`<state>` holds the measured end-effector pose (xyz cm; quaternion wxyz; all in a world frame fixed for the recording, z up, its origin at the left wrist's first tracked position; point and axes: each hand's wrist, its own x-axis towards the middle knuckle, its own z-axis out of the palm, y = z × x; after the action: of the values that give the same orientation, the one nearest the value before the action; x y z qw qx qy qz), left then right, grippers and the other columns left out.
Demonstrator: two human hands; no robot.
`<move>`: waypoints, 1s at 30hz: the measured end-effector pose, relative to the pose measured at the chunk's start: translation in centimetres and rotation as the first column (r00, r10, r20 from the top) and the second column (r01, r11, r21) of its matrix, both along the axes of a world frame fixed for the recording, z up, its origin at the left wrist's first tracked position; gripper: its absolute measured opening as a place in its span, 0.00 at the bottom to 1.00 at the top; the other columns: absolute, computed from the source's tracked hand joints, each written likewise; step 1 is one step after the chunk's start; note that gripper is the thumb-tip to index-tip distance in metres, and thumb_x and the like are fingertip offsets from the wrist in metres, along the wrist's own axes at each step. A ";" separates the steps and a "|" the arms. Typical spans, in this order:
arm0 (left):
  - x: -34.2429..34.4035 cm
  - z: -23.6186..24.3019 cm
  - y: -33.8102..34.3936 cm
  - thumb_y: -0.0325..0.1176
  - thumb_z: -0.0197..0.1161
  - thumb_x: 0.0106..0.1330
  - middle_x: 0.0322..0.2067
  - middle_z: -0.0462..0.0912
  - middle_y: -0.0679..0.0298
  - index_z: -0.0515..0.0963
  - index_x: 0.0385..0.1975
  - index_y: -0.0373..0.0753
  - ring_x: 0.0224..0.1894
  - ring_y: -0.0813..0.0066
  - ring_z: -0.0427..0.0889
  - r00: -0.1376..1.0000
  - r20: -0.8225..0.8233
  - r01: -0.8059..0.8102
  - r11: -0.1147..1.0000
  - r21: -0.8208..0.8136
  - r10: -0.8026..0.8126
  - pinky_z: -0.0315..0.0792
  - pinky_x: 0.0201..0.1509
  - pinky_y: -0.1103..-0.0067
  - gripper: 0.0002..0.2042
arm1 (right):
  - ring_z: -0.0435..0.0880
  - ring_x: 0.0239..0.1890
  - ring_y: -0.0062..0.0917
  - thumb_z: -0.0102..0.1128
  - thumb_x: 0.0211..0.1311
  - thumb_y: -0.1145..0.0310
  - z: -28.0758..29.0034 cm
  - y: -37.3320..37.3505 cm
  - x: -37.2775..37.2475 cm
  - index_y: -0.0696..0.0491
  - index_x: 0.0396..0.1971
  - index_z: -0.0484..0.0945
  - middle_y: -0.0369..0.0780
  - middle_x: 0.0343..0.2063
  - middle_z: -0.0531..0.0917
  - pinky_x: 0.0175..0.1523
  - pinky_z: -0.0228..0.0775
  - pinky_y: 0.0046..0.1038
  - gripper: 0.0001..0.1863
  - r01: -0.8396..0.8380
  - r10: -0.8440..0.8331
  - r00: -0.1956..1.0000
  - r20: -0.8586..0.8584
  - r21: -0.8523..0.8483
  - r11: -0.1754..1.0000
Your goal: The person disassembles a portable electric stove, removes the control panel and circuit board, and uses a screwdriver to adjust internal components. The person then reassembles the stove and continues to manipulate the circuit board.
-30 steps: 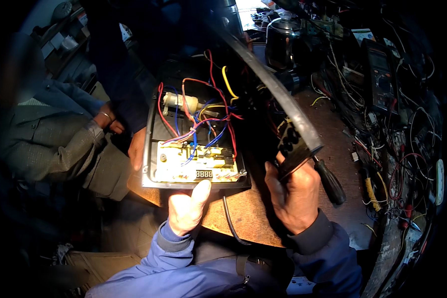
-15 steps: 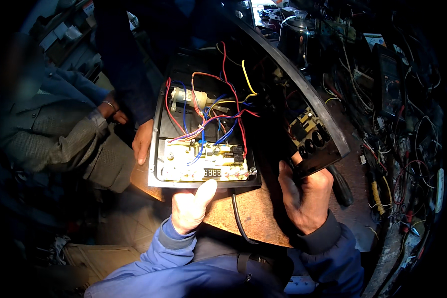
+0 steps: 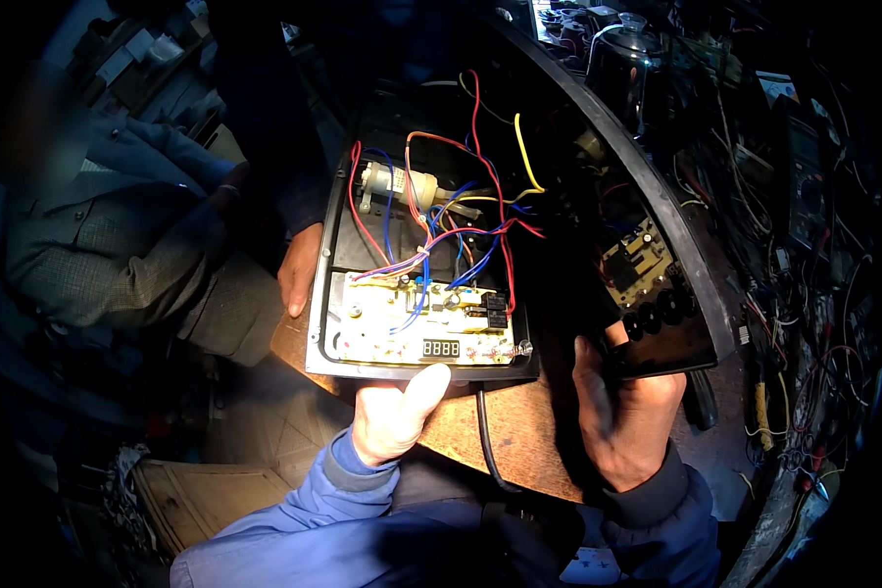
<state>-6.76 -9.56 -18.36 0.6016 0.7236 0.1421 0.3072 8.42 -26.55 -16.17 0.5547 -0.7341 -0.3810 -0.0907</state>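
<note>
An open black housing [image 3: 377, 245] holds a lit cream circuit board [image 3: 382, 314] with a digit display, a cylindrical pump [image 3: 412, 186] and red, blue and yellow wires. My left hand [image 3: 394, 416] grips its front edge, thumb on the rim below the display. At right, my right hand [image 3: 627, 416] is wrapped under the lower end of a tilted dark panel [image 3: 701, 304], whose inner side carries a second board [image 3: 627, 269] and several black knob-like parts. A black handle [image 3: 701, 407] shows beside my right hand. A black cable [image 3: 485, 441] hangs below the housing.
A wooden worktop [image 3: 534, 451] lies beneath. Another person's hand [image 3: 301, 269] is at its left edge, near the housing. A person in grey clothing [image 3: 118, 265] sits further left. Tangled wires, a multimeter [image 3: 804, 186] and a glass-lidded kettle [image 3: 622, 73] crowd the right and back.
The housing, the panel and both my hands have shifted rightward in the view. The panel has turned, and more of the board on its inner side now shows.
</note>
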 end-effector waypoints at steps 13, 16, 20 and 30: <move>0.1 0.4 0.5 0.34 0.60 0.74 0.49 0.84 0.56 0.81 0.53 0.32 0.51 0.61 0.80 0.995 -0.086 0.063 0.994 0.086 -0.055 0.70 0.62 0.68 0.15 | 0.78 0.18 0.31 0.69 0.54 0.82 -0.6 0.4 0.2 0.63 0.33 0.82 0.45 0.20 0.78 0.25 0.66 0.29 0.07 0.057 -0.057 0.997 0.053 -0.002 0.998; -0.1 0.2 0.7 0.34 0.60 0.73 0.46 0.85 0.56 0.80 0.52 0.32 0.50 0.60 0.81 0.992 -0.119 0.052 0.992 0.117 -0.037 0.70 0.61 0.67 0.15 | 0.74 0.16 0.30 0.69 0.55 0.82 -0.9 0.4 0.3 0.63 0.33 0.82 0.43 0.18 0.76 0.23 0.62 0.29 0.06 0.048 -0.048 0.998 0.040 -0.001 0.999; -0.2 -0.8 0.9 0.29 0.61 0.72 0.46 0.85 0.50 0.79 0.54 0.32 0.50 0.53 0.83 0.994 -0.106 0.035 0.944 0.329 0.000 0.72 0.61 0.63 0.14 | 0.72 0.15 0.27 0.69 0.55 0.81 -1.2 0.2 0.3 0.63 0.33 0.82 0.42 0.16 0.74 0.23 0.60 0.29 0.06 0.038 -0.038 0.999 0.005 -0.005 0.999; 0.4 0.0 0.7 0.31 0.62 0.71 0.49 0.84 0.52 0.80 0.54 0.33 0.52 0.54 0.81 0.996 -0.064 0.076 0.988 0.134 -0.068 0.69 0.64 0.62 0.14 | 0.77 0.18 0.32 0.68 0.56 0.82 -0.8 0.7 0.4 0.63 0.33 0.82 0.44 0.18 0.77 0.26 0.66 0.30 0.05 0.019 -0.020 1.000 0.015 0.042 0.999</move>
<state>-6.39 -8.82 -18.32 0.5568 0.7765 0.1123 0.2728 8.81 -25.87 -17.01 0.5659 -0.7253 -0.3762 -0.1100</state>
